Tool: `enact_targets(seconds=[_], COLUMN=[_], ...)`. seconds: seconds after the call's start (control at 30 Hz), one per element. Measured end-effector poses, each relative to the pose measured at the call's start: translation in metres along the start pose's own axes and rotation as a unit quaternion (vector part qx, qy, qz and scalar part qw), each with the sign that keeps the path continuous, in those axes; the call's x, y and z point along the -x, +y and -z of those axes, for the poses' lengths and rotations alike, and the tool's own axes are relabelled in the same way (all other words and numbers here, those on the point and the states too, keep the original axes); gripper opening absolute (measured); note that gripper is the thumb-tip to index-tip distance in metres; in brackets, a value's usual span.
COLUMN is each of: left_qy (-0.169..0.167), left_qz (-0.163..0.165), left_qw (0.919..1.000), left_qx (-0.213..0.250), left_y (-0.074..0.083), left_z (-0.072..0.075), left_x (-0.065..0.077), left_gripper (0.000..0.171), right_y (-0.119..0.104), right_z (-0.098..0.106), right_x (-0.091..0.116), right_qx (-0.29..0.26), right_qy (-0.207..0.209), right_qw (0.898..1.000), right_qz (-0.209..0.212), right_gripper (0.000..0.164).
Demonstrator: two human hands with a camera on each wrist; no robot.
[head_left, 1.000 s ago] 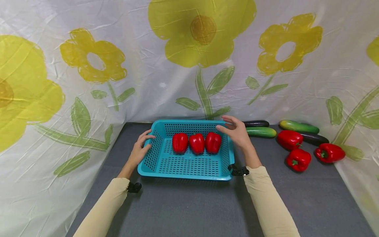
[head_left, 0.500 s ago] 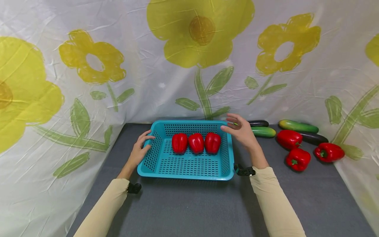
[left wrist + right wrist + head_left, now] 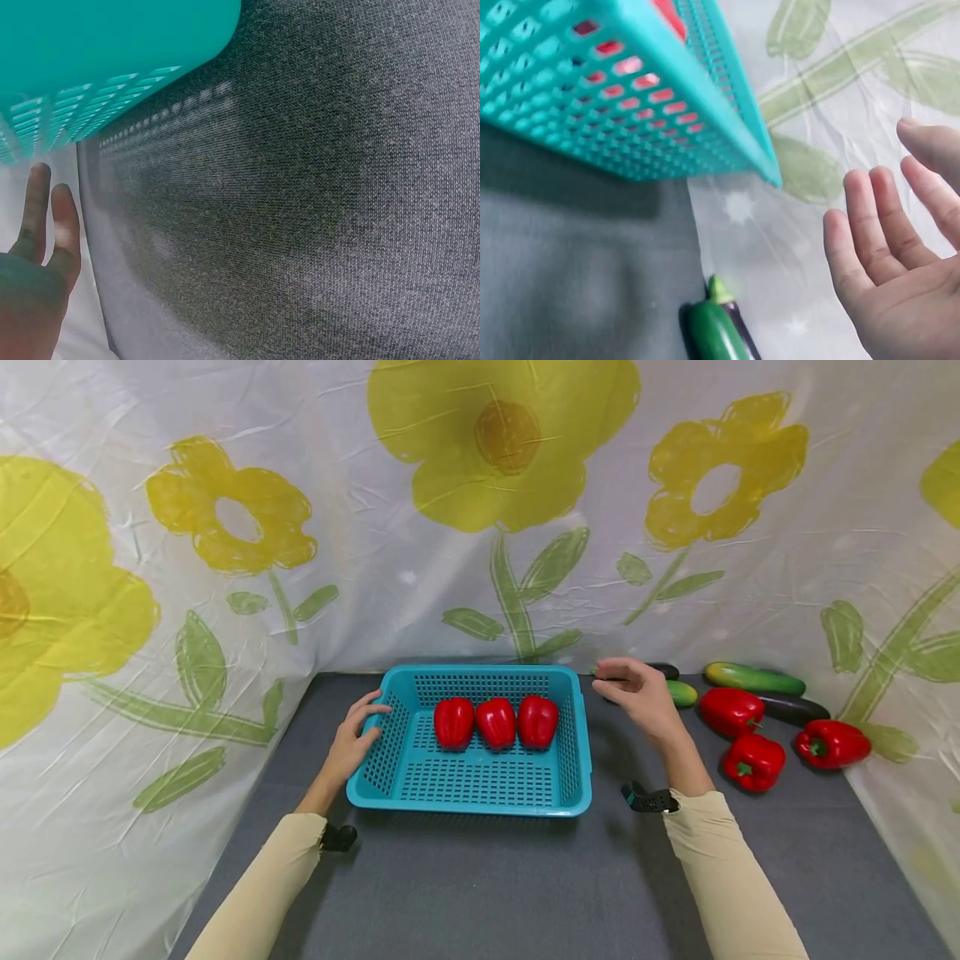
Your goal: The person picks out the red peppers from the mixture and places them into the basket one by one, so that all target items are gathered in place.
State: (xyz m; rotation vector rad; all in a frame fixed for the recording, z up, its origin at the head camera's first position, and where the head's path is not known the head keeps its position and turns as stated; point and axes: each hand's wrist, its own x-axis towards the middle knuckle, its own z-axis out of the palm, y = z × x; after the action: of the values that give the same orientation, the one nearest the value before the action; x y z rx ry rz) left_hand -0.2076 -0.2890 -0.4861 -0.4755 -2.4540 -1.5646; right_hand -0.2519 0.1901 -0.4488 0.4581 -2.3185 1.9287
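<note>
A turquoise plastic basket (image 3: 480,783) sits on the dark table with three red bell peppers (image 3: 497,723) in a row inside. My left hand (image 3: 349,745) rests at its left rim, the index finger and thumb reaching over the edge. In the left wrist view, two fingers (image 3: 64,225) extend straight by the basket's outer wall. Just right of the basket, my right hand (image 3: 643,700) hovers with loosely bent fingers and nothing in it. Under and behind it lie a green cucumber (image 3: 682,693) and a dark eggplant (image 3: 666,671), partly hidden by the hand.
Farther right lie more red bell peppers (image 3: 753,762), another green cucumber (image 3: 753,679) and a second dark eggplant (image 3: 795,709). A white flowered cloth (image 3: 360,610) hangs behind and along the sides of the grey table (image 3: 465,885).
My right hand has moved away from the basket's back right corner, to the right over the cucumber and eggplant. The left hand, basket and peppers have stayed in place.
</note>
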Motion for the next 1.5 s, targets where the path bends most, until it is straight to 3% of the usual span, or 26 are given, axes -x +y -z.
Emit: enact_targets(seconds=[0.5,1.0,1.3,1.5], left_qy=[0.000,0.000,-0.003,-0.003], left_qz=[0.001,0.003,-0.007,-0.007], left_qw=[1.0000,1.0000,1.0000,1.0000], left_qx=[-0.006,-0.006,-0.002,-0.005], left_y=[0.003,0.001,0.000,0.001], left_z=[-0.001,-0.001,0.000,0.000], left_x=[0.000,0.001,0.003,0.001], left_gripper=[0.035,0.036,0.035,0.034], right_y=[0.017,0.017,0.019,0.018], right_z=[0.032,0.069,0.100,0.115], right_x=[0.025,0.046,0.060,0.071], right_qx=[0.069,-0.074,-0.146,-0.163], right_qy=[-0.016,-0.064,-0.061,-0.043], right_qw=[0.997,0.994,0.984,0.983], right_qz=[-0.032,-0.053,-0.076,-0.075], right_gripper=[0.036,0.029,0.027,0.027])
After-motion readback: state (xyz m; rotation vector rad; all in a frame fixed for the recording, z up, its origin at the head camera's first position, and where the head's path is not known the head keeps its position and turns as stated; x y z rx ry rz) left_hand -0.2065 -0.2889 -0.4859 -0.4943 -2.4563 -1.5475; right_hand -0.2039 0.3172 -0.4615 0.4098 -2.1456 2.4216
